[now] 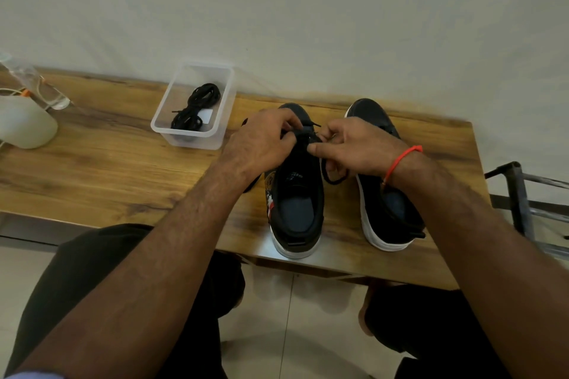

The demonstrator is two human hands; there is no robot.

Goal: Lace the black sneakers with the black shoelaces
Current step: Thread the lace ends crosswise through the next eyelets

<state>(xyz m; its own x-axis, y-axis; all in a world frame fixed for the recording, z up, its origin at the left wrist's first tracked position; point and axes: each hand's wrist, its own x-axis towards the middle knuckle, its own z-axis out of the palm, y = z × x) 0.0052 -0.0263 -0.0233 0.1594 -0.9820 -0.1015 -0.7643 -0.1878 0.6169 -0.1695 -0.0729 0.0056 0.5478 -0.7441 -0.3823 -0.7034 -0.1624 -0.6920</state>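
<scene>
**Threading under way on the left-hand sneaker**

You're right in the thick of it. Both hands are crowded over the front eyelets of the sneaker [295, 194] nearer the middle of the desk [107, 169], heel toward you, toe toward the wall. Your left hand [261, 140] curls its fingers [289, 120] down onto the lace area, pinching what looks like the shoelace [334, 178], though the exact contact is hidden under your knuckles. Your right hand [354, 148] pinches the same lace between thumb and fingers, and a slack loop of it hangs down between the two shoes. A short black tip pokes out just beyond your hands, over the toe.

The second sneaker [388, 194] stands just beside the first, partly under your right forearm; whether any lace sits in it, I cannot tell. A second coiled lace [197, 111] waits in the clear plastic tub [163, 128] to the left, near the shoes but apart from them.

My read: this is an early step, with the lower eyelets of the first shoe being threaded and most of the job ahead. The next move calls for a steady pinch close to the lace tip, feeding it cleanly through the next eyelet, then drawing the slack loop through so both ends stay even. Keep the shoe from sliding as you pull.
</scene>
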